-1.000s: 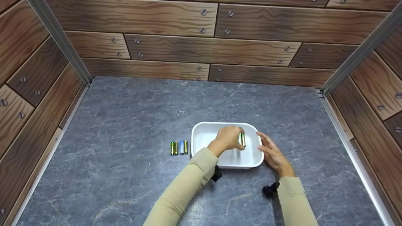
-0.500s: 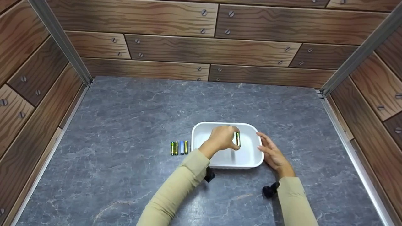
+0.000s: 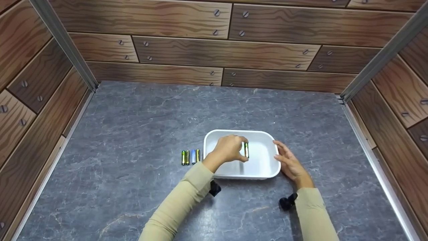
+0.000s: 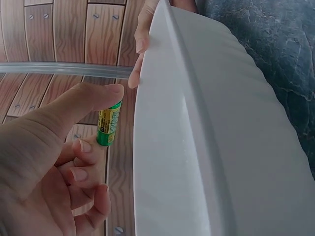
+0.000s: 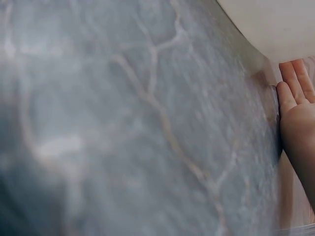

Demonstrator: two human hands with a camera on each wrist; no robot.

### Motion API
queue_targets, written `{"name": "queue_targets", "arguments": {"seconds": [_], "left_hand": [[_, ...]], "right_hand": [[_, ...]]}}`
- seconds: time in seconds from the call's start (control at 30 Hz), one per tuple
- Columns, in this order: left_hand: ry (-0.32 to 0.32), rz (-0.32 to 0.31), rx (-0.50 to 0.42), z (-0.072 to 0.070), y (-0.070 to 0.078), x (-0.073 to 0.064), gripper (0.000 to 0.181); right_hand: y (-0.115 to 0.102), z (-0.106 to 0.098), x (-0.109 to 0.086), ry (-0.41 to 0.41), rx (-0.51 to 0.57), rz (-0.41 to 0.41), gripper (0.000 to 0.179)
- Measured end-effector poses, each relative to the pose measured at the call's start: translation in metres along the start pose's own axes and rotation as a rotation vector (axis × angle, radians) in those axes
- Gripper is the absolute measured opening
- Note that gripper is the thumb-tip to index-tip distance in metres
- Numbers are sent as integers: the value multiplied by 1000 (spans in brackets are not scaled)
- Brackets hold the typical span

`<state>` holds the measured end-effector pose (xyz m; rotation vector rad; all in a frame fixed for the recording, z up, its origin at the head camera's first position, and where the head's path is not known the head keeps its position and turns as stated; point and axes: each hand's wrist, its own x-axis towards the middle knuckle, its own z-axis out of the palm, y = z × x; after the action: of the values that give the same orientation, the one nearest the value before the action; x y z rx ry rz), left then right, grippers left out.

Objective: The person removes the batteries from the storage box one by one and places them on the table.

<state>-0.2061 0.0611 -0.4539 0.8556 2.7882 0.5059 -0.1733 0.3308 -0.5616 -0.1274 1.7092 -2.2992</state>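
My left hand [image 3: 227, 149] pinches a green and yellow battery [image 3: 246, 150] by its ends, between thumb and fingers. Both are above the inside of a white rectangular container [image 3: 264, 167]. In the left wrist view the battery [image 4: 109, 125] hangs below the thumb tip, with the container's wall [image 4: 197, 123] to its right. At the container's right end, my right hand [image 3: 292, 167] touches the rim with fairly straight fingertips and thumb. The right wrist view shows its straight fingers [image 5: 295, 86] beside the container [image 5: 275, 24], partly hidden by it.
Left of the container several batteries [image 3: 187, 158] lie side by side on the grey marbled table [image 3: 133, 134], one of them blue [image 3: 193, 157]. Wood-patterned walls [image 3: 187, 50] close off the back and both sides.
My left hand has moved left over the container, carrying the battery with it. The right hand, the container and the batteries on the table stay where they were.
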Motion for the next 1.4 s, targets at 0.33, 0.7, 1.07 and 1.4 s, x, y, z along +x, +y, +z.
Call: {"name": "queue_targets", "arguments": {"seconds": [0.33, 0.7, 1.07, 1.4], "left_hand": [[33, -5, -68, -2, -20, -13, 59], [55, -18, -171, -5, -44, -29, 57], [63, -48, -220, -10, -59, -40, 55], [88, -74, -239, -15, -74, -48, 54]], "right_hand": [[0, -1, 1, -5, -4, -3, 49], [0, 0, 0, 4, -6, 2, 49], [2, 1, 0, 11, -14, 8, 50], [1, 0, 1, 20, -6, 18, 49]]}}
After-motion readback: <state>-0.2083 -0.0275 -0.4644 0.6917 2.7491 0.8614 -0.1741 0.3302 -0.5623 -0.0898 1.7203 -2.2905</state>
